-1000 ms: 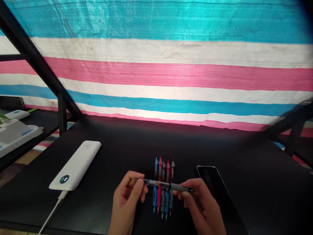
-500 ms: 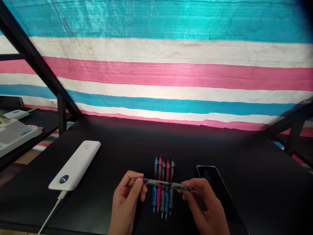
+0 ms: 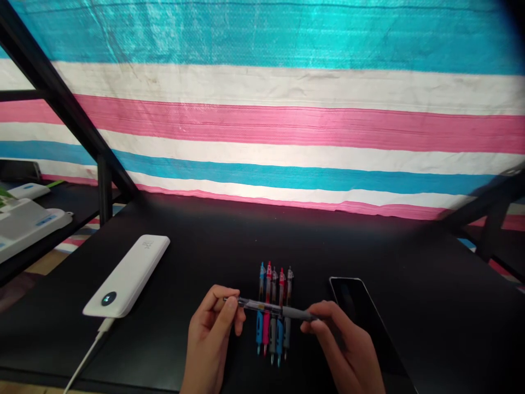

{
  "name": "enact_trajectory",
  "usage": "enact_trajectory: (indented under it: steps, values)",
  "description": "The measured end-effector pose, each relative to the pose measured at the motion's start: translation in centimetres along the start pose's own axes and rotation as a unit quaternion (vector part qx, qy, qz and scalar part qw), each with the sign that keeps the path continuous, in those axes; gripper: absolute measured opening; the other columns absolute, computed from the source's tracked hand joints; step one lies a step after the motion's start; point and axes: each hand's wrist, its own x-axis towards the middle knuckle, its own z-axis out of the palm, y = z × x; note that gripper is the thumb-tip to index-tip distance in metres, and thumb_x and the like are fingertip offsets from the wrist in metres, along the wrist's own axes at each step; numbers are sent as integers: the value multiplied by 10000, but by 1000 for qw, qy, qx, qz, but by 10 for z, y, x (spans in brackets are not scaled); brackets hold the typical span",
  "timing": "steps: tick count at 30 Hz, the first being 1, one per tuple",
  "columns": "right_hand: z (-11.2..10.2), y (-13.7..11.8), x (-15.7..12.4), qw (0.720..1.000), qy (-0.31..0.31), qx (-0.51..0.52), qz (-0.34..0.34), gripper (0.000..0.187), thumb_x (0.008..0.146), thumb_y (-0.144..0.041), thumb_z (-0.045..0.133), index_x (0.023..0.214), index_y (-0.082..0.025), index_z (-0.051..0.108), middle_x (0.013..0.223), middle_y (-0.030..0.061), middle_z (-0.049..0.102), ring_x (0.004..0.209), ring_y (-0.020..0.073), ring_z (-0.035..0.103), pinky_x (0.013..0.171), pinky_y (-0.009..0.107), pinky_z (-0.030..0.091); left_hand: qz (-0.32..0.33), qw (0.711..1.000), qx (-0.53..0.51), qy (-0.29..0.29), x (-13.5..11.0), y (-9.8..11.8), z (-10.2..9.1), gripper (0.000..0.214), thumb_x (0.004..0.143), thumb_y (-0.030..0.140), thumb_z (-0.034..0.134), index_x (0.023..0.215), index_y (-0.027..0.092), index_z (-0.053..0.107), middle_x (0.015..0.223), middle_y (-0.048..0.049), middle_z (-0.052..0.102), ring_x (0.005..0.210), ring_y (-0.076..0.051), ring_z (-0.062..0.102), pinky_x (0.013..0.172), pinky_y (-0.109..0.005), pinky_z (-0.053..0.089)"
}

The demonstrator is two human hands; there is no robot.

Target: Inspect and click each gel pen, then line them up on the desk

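A clear-barrelled pen with a grey grip (image 3: pixel 270 310) is held nearly level between my two hands, above the table. My left hand (image 3: pixel 213 334) pinches its thin end between thumb and fingers. At the grey grip end, my right hand (image 3: pixel 343 339) has thumb and index finger closed on the tip. Below the held pen lies a row of several pens side by side, with a blue pen (image 3: pixel 260 331), a pink pen (image 3: pixel 266 328) and a grey pen (image 3: pixel 287 331) among them. Their middles are partly hidden by the held pen.
On the black table (image 3: pixel 205 230), a white power bank (image 3: pixel 129 273) with a plugged-in cable (image 3: pixel 88 355) lies to the left. A dark phone (image 3: pixel 369 317) rests on the right, partly behind my right hand. A striped sheet (image 3: pixel 287 126) hangs behind, with black frame bars (image 3: pixel 74 109) at the sides.
The held pen has turned about its length, so its grey grip now shows a smooth side instead of the cut-outs. My right fingers have shifted slightly.
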Motion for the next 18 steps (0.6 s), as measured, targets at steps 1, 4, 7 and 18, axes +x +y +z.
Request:
enact_trajectory:
  steps: [1, 4, 7, 18]
  values:
    - [0, 1, 1, 1000, 5, 5, -8, 244, 966, -507, 679, 1016, -272, 727, 788, -5, 744, 708, 184, 712, 652, 248, 523, 1, 1000, 1, 0, 0, 0, 0, 379, 792, 504, 873, 896, 170, 727, 598, 17, 598, 553, -114, 505, 572, -228, 401]
    - [-1, 4, 4, 999, 21, -10, -41, 194, 928, -389, 749, 1087, -287, 704, 863, -9, 773, 726, 177, 736, 688, 226, 566, 2, 1000, -1, 5, 0, -1, 0, 378, 789, 506, 876, 887, 172, 729, 596, 17, 601, 551, -116, 500, 571, -231, 401]
    - [-3, 2, 6, 996, -10, -54, -69, 124, 973, -368, 680, 899, -270, 700, 754, -19, 726, 632, 156, 698, 600, 203, 540, 2, 1000, -5, 4, -1, 1, 1, 370, 794, 509, 873, 880, 178, 731, 592, 20, 603, 556, -114, 494, 574, -225, 397]
    - [0, 0, 3, 997, -8, -55, -61, 259, 996, -436, 637, 815, -256, 676, 699, -14, 643, 607, 157, 611, 574, 226, 476, 2, 1000, -7, -11, 0, -3, -5, 339, 833, 495, 849, 908, 186, 734, 603, 20, 609, 569, -114, 503, 582, -219, 403]
